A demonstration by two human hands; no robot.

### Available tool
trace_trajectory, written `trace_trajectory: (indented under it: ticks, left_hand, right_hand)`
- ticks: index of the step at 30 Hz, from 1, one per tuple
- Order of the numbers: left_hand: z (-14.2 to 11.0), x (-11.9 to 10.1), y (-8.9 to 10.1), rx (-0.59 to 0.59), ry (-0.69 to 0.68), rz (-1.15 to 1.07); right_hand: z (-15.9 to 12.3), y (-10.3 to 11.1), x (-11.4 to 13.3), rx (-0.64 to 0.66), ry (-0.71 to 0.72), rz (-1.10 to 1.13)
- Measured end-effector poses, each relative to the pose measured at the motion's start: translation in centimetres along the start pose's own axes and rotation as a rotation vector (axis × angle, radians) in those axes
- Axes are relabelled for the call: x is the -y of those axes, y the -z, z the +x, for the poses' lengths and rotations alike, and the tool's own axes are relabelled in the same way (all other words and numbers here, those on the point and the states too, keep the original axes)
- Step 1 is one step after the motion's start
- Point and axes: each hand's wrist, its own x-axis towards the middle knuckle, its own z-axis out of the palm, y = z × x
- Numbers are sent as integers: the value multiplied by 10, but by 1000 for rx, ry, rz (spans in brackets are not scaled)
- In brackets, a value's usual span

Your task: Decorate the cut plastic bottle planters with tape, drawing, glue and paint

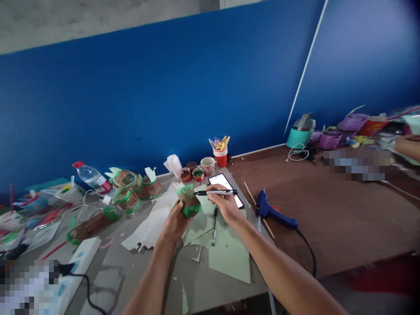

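In my left hand point(174, 221) is a small brown and green painted cup point(189, 202), held up over the table and tilted. My right hand point(223, 201) grips a black and white marker point(218, 192), whose tip points left at the cup's upper side. Whether the tip touches the cup I cannot tell. Below my hands lie pale green paper sheets point(229, 262) with a thin pen point(214, 227) on them. Partly behind my right hand is a phone point(220, 180) with its screen lit.
A blue glue gun point(274, 212) lies right of the paper, its cord running toward me. Painted pots point(126, 199), a water bottle point(93, 177) and a white power strip point(80, 262) are on the left. Cups point(208, 166) stand along the blue partition point(164, 96). Another person's hand point(407, 143) shows at far right.
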Motion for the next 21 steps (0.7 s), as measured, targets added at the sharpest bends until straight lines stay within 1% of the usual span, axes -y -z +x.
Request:
trace_trajectory:
  ticks: [3, 6, 8, 13, 16, 19, 21]
  left_hand:
    - [-1, 0, 0, -10, 2, -9]
    - [-1, 0, 0, 23, -2, -1]
    - [-1, 1, 0, 45, 0, -4]
    - [-1, 1, 2, 56, -6, 7]
    - [-1, 1, 2, 67, -3, 9]
    - [-1, 1, 2, 49, -2, 1]
    - [0, 1, 2, 41, -1, 1]
  right_hand:
    - [1, 0, -5, -16, 7, 41]
    - [2, -1, -8, -38, 14, 90]
    - [1, -1, -8, -30, 12, 83]
    - [0, 0, -6, 13, 1, 24]
    - [0, 1, -7, -2, 9, 50]
    - [1, 0, -7, -26, 11, 74]
    - [1, -1, -7, -18, 2, 64]
